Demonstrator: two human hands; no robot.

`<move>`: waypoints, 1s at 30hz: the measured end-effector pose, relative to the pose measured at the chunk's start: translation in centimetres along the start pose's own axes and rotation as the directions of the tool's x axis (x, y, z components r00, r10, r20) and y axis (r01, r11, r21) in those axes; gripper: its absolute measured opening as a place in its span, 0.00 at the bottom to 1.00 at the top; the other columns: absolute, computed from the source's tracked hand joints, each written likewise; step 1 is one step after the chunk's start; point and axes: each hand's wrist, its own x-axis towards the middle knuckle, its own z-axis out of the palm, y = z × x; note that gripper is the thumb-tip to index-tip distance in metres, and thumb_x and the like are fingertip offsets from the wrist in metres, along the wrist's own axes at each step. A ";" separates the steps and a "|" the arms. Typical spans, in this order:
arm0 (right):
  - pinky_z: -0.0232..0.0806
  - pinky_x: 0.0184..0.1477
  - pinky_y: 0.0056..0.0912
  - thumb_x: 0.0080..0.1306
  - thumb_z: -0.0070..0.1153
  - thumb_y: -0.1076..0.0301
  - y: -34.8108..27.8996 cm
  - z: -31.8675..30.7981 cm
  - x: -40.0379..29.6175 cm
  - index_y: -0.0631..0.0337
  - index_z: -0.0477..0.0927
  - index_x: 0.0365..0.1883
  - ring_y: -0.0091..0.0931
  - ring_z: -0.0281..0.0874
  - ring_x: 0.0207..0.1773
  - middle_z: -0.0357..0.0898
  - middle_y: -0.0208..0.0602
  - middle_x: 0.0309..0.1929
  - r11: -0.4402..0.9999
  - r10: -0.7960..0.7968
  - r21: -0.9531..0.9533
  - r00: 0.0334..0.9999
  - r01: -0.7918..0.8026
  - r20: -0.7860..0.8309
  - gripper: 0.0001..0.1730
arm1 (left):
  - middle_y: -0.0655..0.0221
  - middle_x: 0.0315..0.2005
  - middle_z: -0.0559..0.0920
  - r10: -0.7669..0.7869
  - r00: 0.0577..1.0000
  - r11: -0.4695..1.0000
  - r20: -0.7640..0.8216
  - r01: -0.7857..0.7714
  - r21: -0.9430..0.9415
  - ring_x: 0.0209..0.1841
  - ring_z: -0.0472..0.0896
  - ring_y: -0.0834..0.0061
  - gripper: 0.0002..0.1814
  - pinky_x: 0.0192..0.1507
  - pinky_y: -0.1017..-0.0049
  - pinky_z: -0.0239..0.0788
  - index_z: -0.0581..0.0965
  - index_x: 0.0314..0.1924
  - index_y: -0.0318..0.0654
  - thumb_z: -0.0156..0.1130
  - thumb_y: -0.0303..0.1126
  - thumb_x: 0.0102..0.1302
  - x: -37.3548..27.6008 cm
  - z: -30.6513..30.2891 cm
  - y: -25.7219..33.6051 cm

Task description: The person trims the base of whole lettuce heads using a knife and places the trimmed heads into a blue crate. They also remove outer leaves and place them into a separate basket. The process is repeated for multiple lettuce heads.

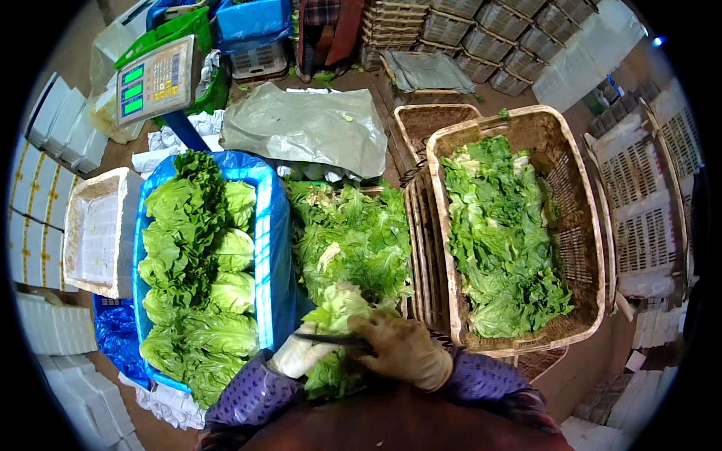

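Note:
My gloved left hand (302, 352) holds a head of lettuce (338, 310) low in the middle of the view, close to my body. A knife (333, 339) lies across the base of that head, its handle in my gloved right hand (397, 349). Beyond both hands, leafy greens (361, 231) fill a container. To the left stands a crate lined with blue plastic (263, 242), packed with lettuce heads (234, 251). On the right, a large dirty plastic basket (592, 225) contains loose green leaves (502, 237).
A digital scale (155, 79) stands behind the lined crate. A white foam box (127, 237) is at the left. Grey plastic sheeting (310, 127) covers something ahead. Crates (491, 34) are stacked at the back. Part of another person (321, 28) shows at the top.

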 end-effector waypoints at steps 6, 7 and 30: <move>0.81 0.49 0.36 0.68 0.67 0.65 12.9 -6.1 -5.1 0.57 0.83 0.55 0.33 0.86 0.50 0.83 0.41 0.57 0.917 0.383 -0.017 0.892 -0.398 -0.239 0.18 | 0.71 0.50 0.84 -0.278 0.945 0.765 -0.175 0.107 -0.635 0.52 0.79 0.81 0.22 0.57 0.75 0.72 0.78 0.60 0.30 0.59 0.43 0.79 1.7 4.7 -0.3; 0.76 0.59 0.39 0.68 0.68 0.59 14.5 -3.5 -4.8 0.58 0.82 0.60 0.35 0.84 0.56 0.83 0.45 0.59 0.934 0.262 0.296 0.946 -0.198 -0.192 0.24 | 0.69 0.53 0.84 -0.249 0.960 0.728 -0.128 0.098 -0.679 0.54 0.80 0.81 0.23 0.59 0.75 0.72 0.77 0.63 0.30 0.58 0.42 0.79 2.8 6.1 -4.1; 0.62 0.23 0.19 0.74 0.63 0.61 19.2 -3.2 -0.9 0.57 0.82 0.61 0.12 0.68 0.26 0.78 0.20 0.31 0.410 0.204 0.831 0.926 -0.376 0.318 0.20 | 0.60 0.74 0.68 0.073 0.972 0.409 0.225 0.177 -0.895 0.74 0.69 0.64 0.55 0.77 0.62 0.58 0.55 0.81 0.39 0.77 0.40 0.60 9.3 9.5 4.3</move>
